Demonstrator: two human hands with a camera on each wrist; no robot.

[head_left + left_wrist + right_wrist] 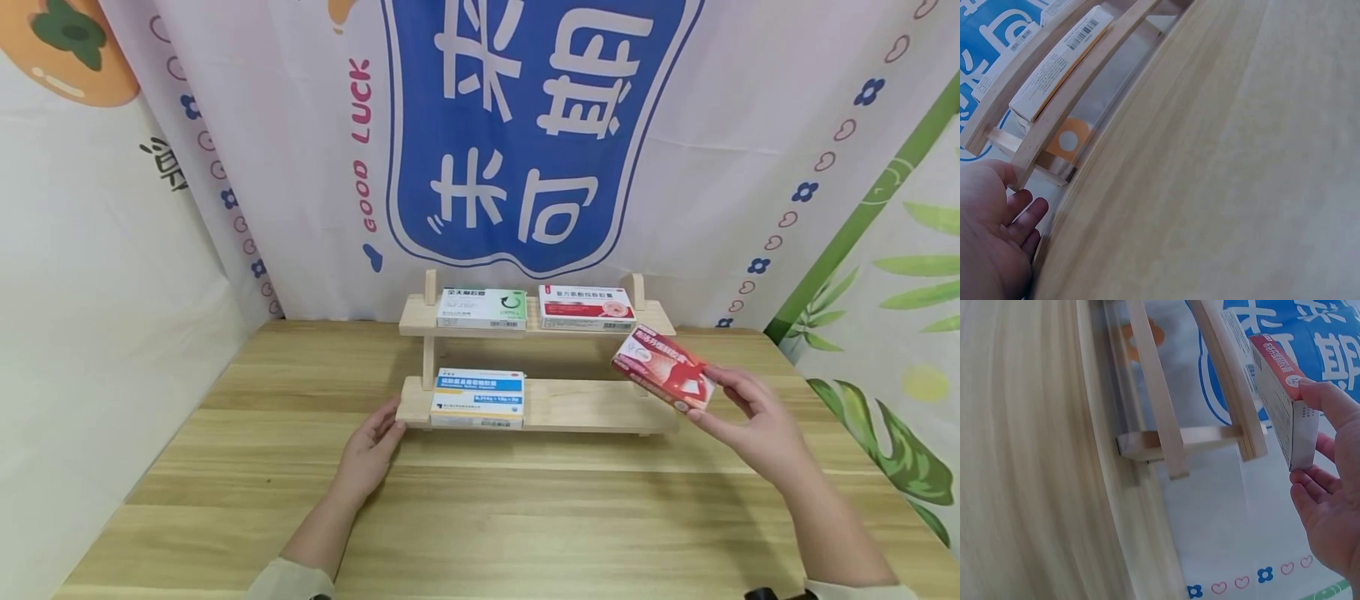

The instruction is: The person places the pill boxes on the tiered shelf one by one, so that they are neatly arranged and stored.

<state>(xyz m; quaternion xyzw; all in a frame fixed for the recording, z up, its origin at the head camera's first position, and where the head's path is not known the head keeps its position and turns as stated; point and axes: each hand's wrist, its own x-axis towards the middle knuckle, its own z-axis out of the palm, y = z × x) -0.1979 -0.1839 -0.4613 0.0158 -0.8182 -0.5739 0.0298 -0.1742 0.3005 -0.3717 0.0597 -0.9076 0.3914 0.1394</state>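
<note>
A red medicine box [664, 368] is tilted in the air, pinched at its right end by my right hand [757, 425]. In the right wrist view, the thumb and fingers hold the end of this red box [1279, 394]. My left hand [369, 450] grips the left end of the lower board of a two-tier wooden display rack [585, 408]. A blue-and-white medicine box [477, 398] lies on the lower board's left part. On the upper board lie a green-and-white medicine box [482, 308] and a red-and-white medicine box [587, 307].
The rack stands near the back of a wood-grain table [525, 517]. Behind it hangs a white curtain [315, 167] with a blue printed panel [517, 217]. More printed cloth [900, 333] borders the table's right side.
</note>
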